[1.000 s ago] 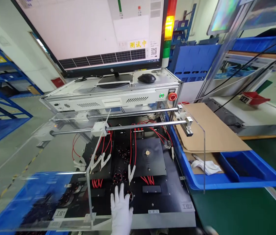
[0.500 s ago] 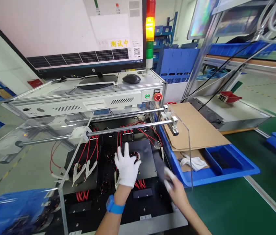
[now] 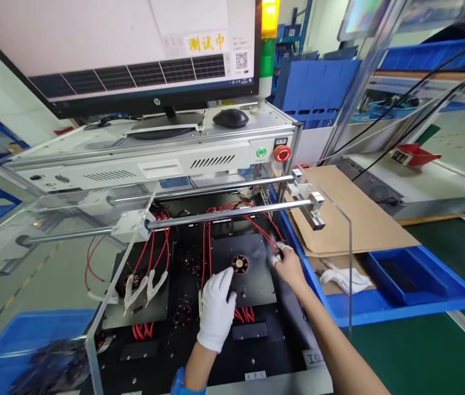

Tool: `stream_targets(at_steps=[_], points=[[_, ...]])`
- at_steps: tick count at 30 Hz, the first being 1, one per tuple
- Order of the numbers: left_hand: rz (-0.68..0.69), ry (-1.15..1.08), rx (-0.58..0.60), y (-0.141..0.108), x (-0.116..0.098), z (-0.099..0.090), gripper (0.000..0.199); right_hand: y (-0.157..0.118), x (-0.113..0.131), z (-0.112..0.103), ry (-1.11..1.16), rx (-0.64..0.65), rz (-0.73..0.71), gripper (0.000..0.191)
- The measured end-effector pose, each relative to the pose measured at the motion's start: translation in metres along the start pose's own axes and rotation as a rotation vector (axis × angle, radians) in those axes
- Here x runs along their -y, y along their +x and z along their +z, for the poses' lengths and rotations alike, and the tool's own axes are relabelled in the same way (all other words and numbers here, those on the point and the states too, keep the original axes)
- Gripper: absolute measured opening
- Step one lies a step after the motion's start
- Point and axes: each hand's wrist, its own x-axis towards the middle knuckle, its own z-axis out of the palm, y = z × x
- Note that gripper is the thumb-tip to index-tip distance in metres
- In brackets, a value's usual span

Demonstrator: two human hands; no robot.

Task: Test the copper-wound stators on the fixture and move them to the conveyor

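Right grip (image 3: pixel 290 265) at red wires (image 3: pixel 262 232), long axis apparently up-left.

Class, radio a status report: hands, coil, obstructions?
Left hand beside coil. Right hand at red wires, grip unclear. Coil on black plate. Metal rods cross beyond it.

Two hands (image 3: pixel 217 310), two rods (image 3: pixel 232 214) and one mouse (image 3: pixel 231 118) show.

The round coil (image 3: pixel 240 265), dark red and black around a pale centre, lies flat on a black plate (image 3: pixel 262 286); red wires (image 3: pixel 259 228) slant down beside it.
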Motion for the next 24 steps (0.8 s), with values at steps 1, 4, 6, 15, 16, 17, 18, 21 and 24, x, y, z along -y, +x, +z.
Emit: stream_targets(at_steps=[1, 4, 6, 15, 16, 17, 18, 21, 24], points=[[0.039, -0.007, -0.052, -0.002, 0.004, 0.003, 0.054, -0.001, 0.008, -0.004, 0.122, 0.077, 0.034, 0.039], [0.171, -0.023, -0.195, 0.004, 0.003, 0.016, 0.04, 0.0, 0.039, -0.009, 0.556, 0.245, 0.166, 0.044], [0.256, -0.057, -0.266, 0.013, -0.004, 0.022, 0.027, 0.002, 0.057, -0.004, 0.728, 0.271, 0.229, 0.049], [0.234, -0.101, -0.364, 0.017, -0.012, 0.018, 0.015, -0.005, 0.076, 0.023, 0.827, 0.173, 0.326, 0.044], [0.225, -0.091, -0.367, 0.015, -0.011, 0.018, 0.018, -0.005, 0.076, 0.023, 0.836, 0.173, 0.331, 0.044], [0.222, -0.084, -0.374, 0.013, -0.01, 0.019, 0.021, -0.006, 0.076, 0.024, 0.844, 0.176, 0.335, 0.044], [0.223, -0.081, -0.384, 0.012, -0.009, 0.02, 0.023, -0.006, 0.076, 0.024, 0.851, 0.178, 0.337, 0.045], [0.227, -0.092, -0.399, 0.011, -0.009, 0.022, 0.026, -0.007, 0.078, 0.025, 0.874, 0.175, 0.338, 0.045], [0.222, -0.097, -0.371, 0.012, -0.011, 0.022, 0.024, -0.007, 0.079, 0.027, 0.884, 0.157, 0.338, 0.041]])
